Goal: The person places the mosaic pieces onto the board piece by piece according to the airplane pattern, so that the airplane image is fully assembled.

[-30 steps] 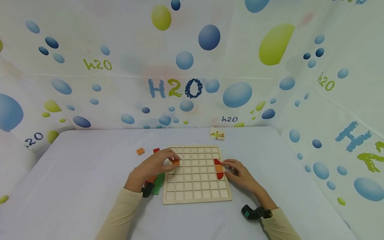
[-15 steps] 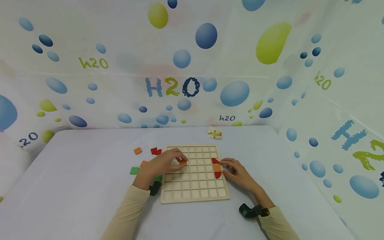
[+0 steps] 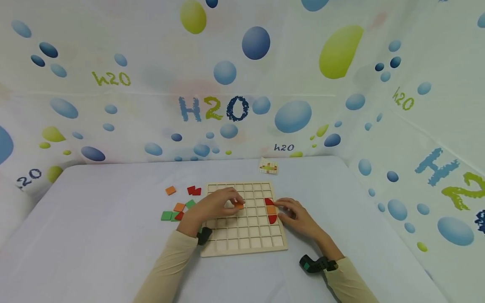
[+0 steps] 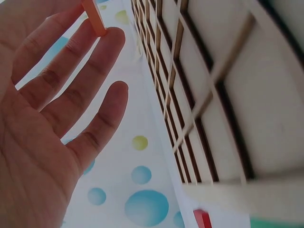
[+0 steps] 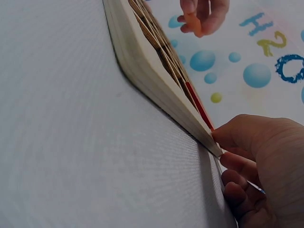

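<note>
My left hand (image 3: pixel 214 205) pinches an orange square tile (image 3: pixel 238 205) above the wooden grid board (image 3: pixel 244 244). In the left wrist view the tile (image 4: pixel 94 16) stands on edge at the fingertips, apart from the grid; the other fingers spread loosely. My right hand (image 3: pixel 303 221) rests at the board's right edge with relaxed, bent fingers, thumb and fingertips touching the rim. Beside it, in the right-hand column, an orange square (image 3: pixel 270 209) lies between two red rounded pieces, one above (image 3: pixel 268 201) and one below (image 3: pixel 272 219).
Left of the board lie loose tiles: an orange one (image 3: pixel 171 190), red ones (image 3: pixel 191 190), another orange one (image 3: pixel 179 207) and green ones (image 3: pixel 166 216). A small pattern card (image 3: pixel 268 166) lies behind the board. A printed curtain (image 3: pixel 144 105) stands beyond the table.
My left hand has carried the orange tile rightward over the board from its left edge, uncovering more loose tiles. The right hand stays at the right edge. The view has shifted slightly.
</note>
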The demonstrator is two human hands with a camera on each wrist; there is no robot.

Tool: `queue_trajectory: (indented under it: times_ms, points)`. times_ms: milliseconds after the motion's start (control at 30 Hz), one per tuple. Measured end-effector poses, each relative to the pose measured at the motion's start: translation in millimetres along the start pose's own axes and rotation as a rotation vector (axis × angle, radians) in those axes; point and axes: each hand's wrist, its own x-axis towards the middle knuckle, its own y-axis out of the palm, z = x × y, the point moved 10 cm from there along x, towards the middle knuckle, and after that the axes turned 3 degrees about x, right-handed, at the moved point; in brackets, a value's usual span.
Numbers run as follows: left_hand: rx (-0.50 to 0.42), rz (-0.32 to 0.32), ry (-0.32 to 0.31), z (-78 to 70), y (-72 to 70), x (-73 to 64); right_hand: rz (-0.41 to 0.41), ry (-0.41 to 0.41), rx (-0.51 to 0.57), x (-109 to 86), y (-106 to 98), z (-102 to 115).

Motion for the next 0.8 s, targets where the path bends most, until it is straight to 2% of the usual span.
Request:
queue_trajectory:
  times_ms: [167, 333, 667, 800]
  points:
    - [-0.017, 0.006, 0.053, -7.2, 5.0, 9.4, -0.017, -0.025, -0.002, 0.1, 3, -17]
    - [-0.017, 0.019, 0.071, -12.0, 9.9, 15.5, -0.019, -0.026, -0.008, 0.2, 8, -40]
    - [-0.055, 0.070, 0.003, -14.4, 24.0, 24.0, -0.004, -0.009, 0.016, -0.1, 9, -46]
    - [-0.059, 0.096, 0.000, -18.4, 32.0, 28.2, -0.007, -0.001, 0.017, -0.1, 9, -47]
